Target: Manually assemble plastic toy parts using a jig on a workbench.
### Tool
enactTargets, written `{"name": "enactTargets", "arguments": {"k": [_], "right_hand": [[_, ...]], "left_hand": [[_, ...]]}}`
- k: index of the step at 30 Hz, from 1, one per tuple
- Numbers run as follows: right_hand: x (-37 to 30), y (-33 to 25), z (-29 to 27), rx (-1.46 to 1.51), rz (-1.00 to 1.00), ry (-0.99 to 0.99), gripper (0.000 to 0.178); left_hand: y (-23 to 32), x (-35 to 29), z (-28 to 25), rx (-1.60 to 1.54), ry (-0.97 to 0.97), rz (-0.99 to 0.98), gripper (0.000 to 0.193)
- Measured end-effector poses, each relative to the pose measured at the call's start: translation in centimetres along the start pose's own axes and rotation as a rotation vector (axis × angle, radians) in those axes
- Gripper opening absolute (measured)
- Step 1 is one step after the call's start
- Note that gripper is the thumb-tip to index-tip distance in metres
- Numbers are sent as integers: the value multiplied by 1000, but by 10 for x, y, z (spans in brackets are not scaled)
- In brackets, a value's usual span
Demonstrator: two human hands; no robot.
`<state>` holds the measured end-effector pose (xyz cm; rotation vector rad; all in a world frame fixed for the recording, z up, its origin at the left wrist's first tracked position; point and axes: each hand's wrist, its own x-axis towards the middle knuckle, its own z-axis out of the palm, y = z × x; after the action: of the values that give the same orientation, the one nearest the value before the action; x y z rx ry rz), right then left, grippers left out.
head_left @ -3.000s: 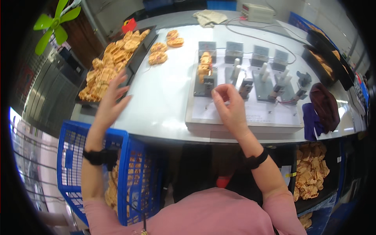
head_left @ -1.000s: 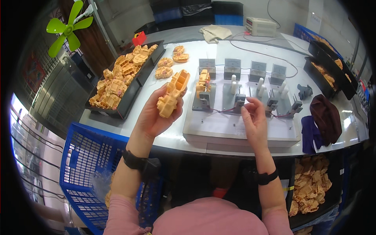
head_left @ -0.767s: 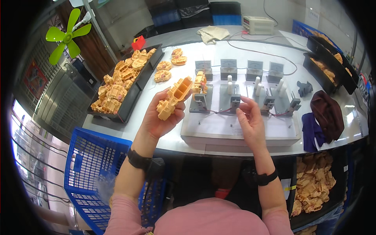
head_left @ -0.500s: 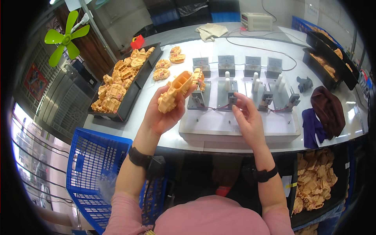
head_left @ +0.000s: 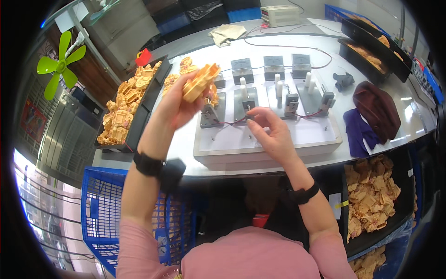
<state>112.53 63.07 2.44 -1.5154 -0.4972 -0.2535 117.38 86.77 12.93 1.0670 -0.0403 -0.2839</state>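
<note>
My left hand (head_left: 183, 100) is raised left of the test fixture, its fingers wrapped round a yellowish moulded plastic part (head_left: 202, 83) with open compartments. Behind it, a similar yellow part (head_left: 213, 95) sits at the leftmost station, partly hidden. My right hand (head_left: 274, 135) is at the second station with thumb and forefinger apart. Their tips are at the right edge of a small metal block (head_left: 249, 106), and I cannot tell whether they press it. White pegs (head_left: 278, 86) stand on the grey plates of the fixture (head_left: 297, 139), with gauge meters (head_left: 273, 67) behind.
Left stands a black tray (head_left: 147, 104) heaped with yellow parts; more lie beside it. Black bins (head_left: 371, 65) are at far right, near dark cloths (head_left: 376, 111). A blue basket (head_left: 104, 204) is below left, and a parts bin (head_left: 371, 200) below right. Red wires cross the fixture.
My left hand has moved up and left, turning the plastic part over to another side. My right hand stays at the second station's block. The whole view has shifted.
</note>
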Motion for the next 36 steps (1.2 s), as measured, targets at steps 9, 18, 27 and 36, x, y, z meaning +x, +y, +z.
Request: {"name": "enactTargets", "arguments": {"k": [9,18,27,36], "right_hand": [[-3,-4,4,17,11,23,23],[-1,-3,-1,-6,-7,31,24],[-3,-8,9,-33,-15,3,25],[-4,37,-4,50,31,129,32]], "left_hand": [[-31,91,47,1667,75,381,52],[-26,68,78,2089,145,396,39],[-60,128,19,2052,-161,305,58],[30,7,-12,1529,33,435,72]]}}
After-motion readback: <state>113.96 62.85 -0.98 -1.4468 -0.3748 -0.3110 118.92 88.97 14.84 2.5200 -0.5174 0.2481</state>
